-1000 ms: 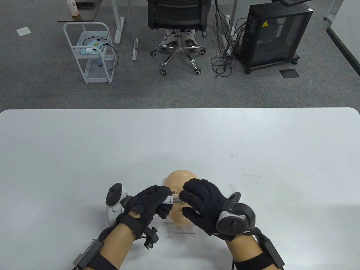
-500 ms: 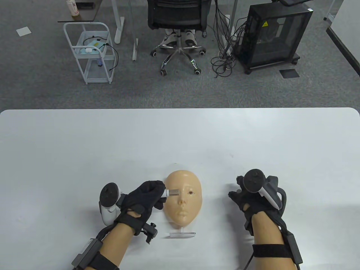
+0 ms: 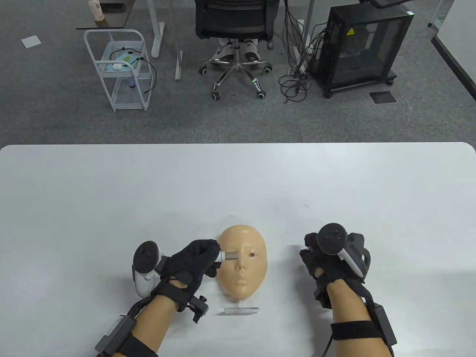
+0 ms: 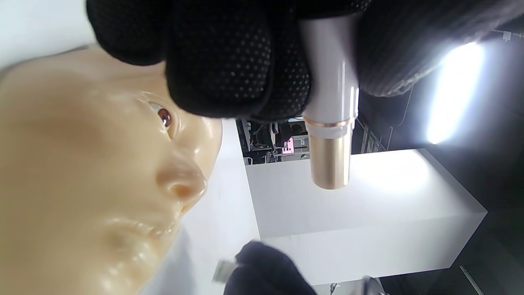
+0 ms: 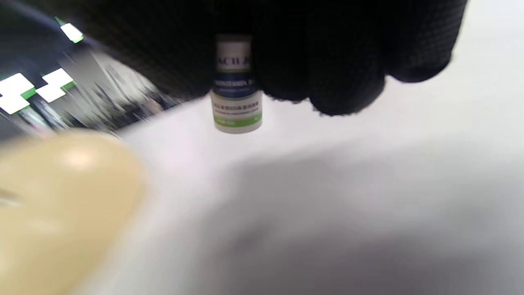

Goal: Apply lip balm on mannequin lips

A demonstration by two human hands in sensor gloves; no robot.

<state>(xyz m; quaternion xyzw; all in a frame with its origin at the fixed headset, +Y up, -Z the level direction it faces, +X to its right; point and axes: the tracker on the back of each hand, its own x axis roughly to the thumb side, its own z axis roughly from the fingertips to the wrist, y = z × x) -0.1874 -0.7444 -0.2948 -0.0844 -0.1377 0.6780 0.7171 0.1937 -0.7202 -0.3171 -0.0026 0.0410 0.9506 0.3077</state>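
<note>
A tan mannequin face (image 3: 243,260) stands on a clear stand (image 3: 241,309) near the table's front edge. My left hand (image 3: 193,260) grips the uncapped lip balm tube (image 3: 230,255), its metallic end pointing right across the face's eye level. The left wrist view shows the tube (image 4: 330,123) held in my fingers (image 4: 229,61), apart from the face (image 4: 82,172) and above its lips (image 4: 135,229). My right hand (image 3: 327,260) is to the right of the face and holds the white cap (image 5: 236,90) with a green band.
The white table (image 3: 238,186) stretches wide behind the face. Beyond its far edge stand an office chair (image 3: 234,33), a white cart (image 3: 119,70) and a black cabinet (image 3: 360,48) on grey carpet.
My right hand pulled the cap off the tube and moved right, away from the face, uncovering it. My left hand stays beside the face with the tube.
</note>
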